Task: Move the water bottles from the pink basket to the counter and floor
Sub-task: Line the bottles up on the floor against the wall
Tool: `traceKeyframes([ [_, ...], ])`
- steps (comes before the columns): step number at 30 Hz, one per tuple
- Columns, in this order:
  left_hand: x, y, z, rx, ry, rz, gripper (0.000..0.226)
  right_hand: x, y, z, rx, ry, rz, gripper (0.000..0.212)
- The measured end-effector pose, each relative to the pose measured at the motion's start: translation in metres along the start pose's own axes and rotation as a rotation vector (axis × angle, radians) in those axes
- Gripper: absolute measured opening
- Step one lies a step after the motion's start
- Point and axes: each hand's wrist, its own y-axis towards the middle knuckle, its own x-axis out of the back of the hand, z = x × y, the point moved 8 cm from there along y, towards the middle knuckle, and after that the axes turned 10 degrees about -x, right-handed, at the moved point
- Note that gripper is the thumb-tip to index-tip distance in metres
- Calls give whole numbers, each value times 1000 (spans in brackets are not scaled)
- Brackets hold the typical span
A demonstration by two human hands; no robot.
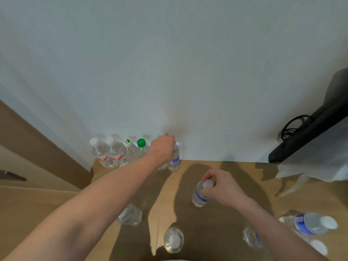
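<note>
Loose bottles (173, 240) stand nearest on the brown floor (235, 172). Right hand (222, 187) pinches a blue-labelled bottle's (200, 194) cap; left hand (163, 147) grips another bottle (174, 159) against the white wall (169, 63), ending a row (116, 151).

Wall (169, 63): plain white, upper area, beyond the fingers.
Floor (235, 172): tan wood-look, shadowed under the fingers.
Door (37, 144): brown, left.
Black cable (293, 127): coiled, right.
</note>
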Motion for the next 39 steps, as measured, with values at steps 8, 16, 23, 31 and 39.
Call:
traceKeyframes([
  [8, -5, 14, -1, 0, 15, -13, 36, -17, -17, -30, -21, -20, -11, 21],
  [16, -6, 9, -8, 15, 16, -24, 39, -22, -33, -38, 0, 7, -66, 29],
  [23, 31, -66, -9, -9, -202, -138, 60, -26, -36, -46, -2, 33, -159, 24],
  [31, -13, -226, 68, 104, -291, -14, 47, -36, -34, -37, -12, 61, -137, 17],
  [39, -41, -268, 76, 106, -289, -40, 30, -56, -24, 9, 89, -72, -144, 34],
])
